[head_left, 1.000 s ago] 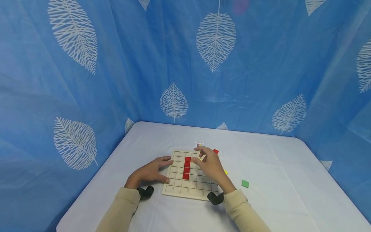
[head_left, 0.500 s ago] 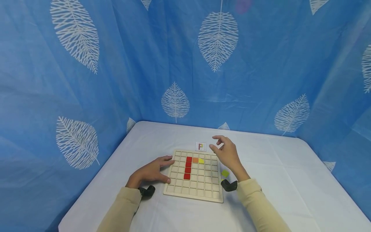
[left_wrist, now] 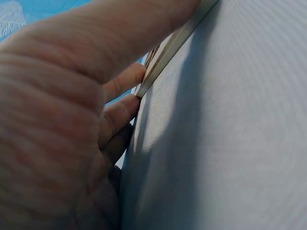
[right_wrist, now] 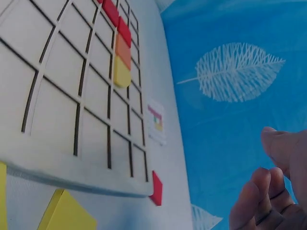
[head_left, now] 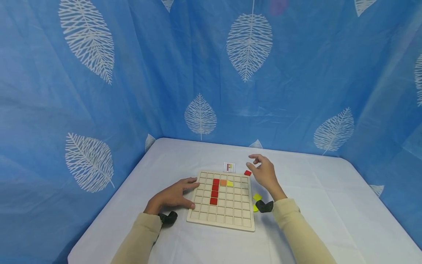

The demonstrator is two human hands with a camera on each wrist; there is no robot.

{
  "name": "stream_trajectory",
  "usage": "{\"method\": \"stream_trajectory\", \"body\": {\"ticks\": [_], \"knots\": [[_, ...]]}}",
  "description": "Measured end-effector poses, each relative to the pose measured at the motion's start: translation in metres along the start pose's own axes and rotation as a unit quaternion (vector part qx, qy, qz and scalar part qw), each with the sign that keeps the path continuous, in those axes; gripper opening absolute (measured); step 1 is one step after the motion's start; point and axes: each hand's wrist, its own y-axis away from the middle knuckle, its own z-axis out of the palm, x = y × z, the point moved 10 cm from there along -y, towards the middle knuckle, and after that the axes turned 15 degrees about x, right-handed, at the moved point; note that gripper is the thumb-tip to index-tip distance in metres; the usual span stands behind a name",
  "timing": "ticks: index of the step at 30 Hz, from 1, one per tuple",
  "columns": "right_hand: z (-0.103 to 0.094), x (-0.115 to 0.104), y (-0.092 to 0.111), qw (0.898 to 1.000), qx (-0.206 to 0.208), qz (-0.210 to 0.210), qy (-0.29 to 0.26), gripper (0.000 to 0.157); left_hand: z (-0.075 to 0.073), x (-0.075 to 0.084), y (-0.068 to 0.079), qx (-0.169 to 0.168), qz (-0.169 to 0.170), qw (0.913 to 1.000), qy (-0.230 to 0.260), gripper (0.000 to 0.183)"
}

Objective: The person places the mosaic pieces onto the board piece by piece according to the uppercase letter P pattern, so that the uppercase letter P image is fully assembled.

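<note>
A pale wooden grid board [head_left: 227, 211] lies on the white table. My left hand [head_left: 177, 192] rests at its left side, thumb and fingertips on the edge; the left wrist view shows the fingertips [left_wrist: 129, 101] right at the board's side. Set in the grid are a column of red square tiles [head_left: 214, 194], an orange tile [head_left: 223, 182] beside the top one, and a yellow piece [head_left: 230, 183] with a rounded corner [right_wrist: 123, 72]. Past the board's far right corner, my right hand [head_left: 265, 172] hovers with loosely bent fingers and nothing between them. A loose red tile [head_left: 247, 173] lies near it.
Behind the board lies a small card [head_left: 229, 167] printed with a coloured grid pattern. Two yellow pieces, one a tile [head_left: 257, 197], lie along the board's right side near my right wrist. A blue leaf-patterned curtain [head_left: 158, 73] stands around the table.
My right hand has lifted from over the board and moved to the back right, uncovering the orange and yellow pieces. The green tile is now hidden by the right arm. The left hand stays put.
</note>
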Motion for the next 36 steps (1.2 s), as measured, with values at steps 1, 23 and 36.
{"method": "stream_trajectory", "body": {"ticks": [1,23,36], "knots": [[0.002,0.004,-0.001,1.0,-0.001,0.005,0.002,0.036,0.0,0.0,0.0,0.001,-0.001,1.0,0.0,0.096],[0.033,0.068,0.0,0.994,-0.041,0.095,0.029,0.035,-0.001,0.001,0.002,0.002,-0.003,1.0,0.0,0.095],[0.038,0.075,0.004,0.994,-0.062,0.067,0.061,0.03,0.001,0.0,0.001,0.005,-0.004,1.0,0.002,0.095]]}}
